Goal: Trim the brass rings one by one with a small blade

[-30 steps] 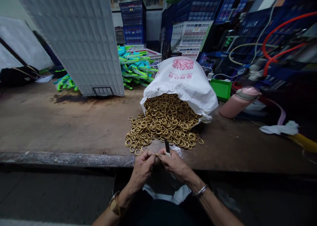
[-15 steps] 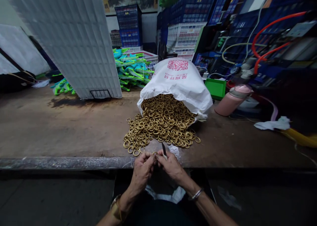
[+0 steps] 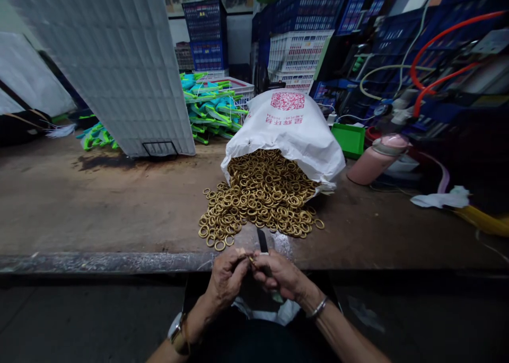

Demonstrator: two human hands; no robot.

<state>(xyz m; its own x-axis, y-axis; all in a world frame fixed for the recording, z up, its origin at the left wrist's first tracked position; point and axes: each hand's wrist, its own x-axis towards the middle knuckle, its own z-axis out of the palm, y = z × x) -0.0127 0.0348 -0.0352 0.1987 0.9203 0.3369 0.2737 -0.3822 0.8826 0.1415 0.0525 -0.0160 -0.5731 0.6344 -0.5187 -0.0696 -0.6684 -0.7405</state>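
My left hand is closed at the table's front edge, pinching a gold-coloured ring between thumb and fingers. Opposite it, my right hand is wrapped round a knife, whose dark blade points up and away from me. The two hands almost meet, with the ring between them beside the knife; whether the edge touches it I cannot tell. Just beyond lies a heap of gold-coloured rings, spilling from the mouth of a white sack with red print.
Left of the sack a tall whitish ribbed panel stands on the wooden table, with green and blue plastic pieces behind. To the right are a green tray and a pink bottle. Below my hands hangs an open bag.
My right hand has turned, with its fingers curled further round the knife, and the blade stands more upright. The ring has tilted from facing up to nearly edge-on.
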